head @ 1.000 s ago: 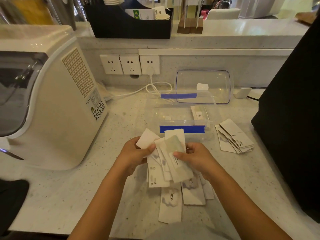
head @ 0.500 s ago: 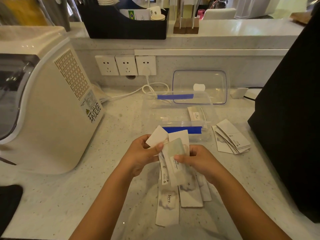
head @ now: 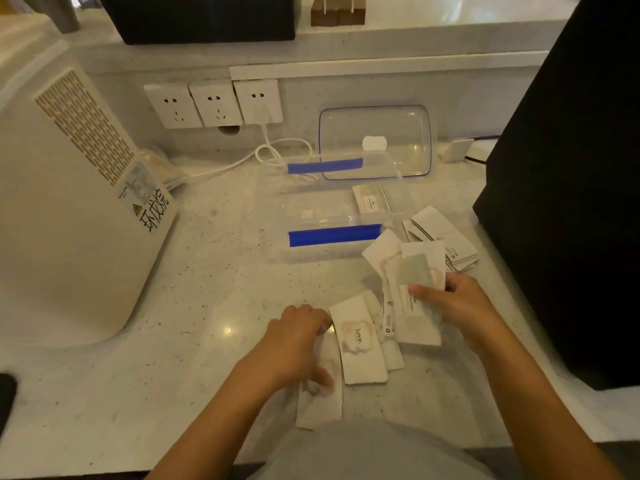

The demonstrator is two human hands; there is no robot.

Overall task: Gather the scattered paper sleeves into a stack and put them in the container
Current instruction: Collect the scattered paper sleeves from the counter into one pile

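My right hand (head: pixel 464 306) grips a fanned bundle of white paper sleeves (head: pixel 412 271), held above the counter to the right of the middle. My left hand (head: pixel 298 344) is down on the counter, its fingers resting on loose sleeves lying flat; one of them, printed "love" (head: pixel 358 344), lies just right of it and another sleeve (head: pixel 320 400) lies under its fingertips. The clear plastic container (head: pixel 273 216) with blue clips stands beyond the hands, with one sleeve (head: pixel 369 199) inside. A further small pile of sleeves (head: pixel 446 237) lies right of the container.
The container's clear lid (head: pixel 375 140) leans at the back wall. A large white appliance (head: pixel 69 202) fills the left side and a black machine (head: pixel 571 168) the right. Wall sockets (head: pixel 214 103) with a white cable (head: pixel 242 161) are behind the container.
My left hand let go of the bundle and dropped to the loose sleeves on the counter. My right hand carried the bundle to the right.
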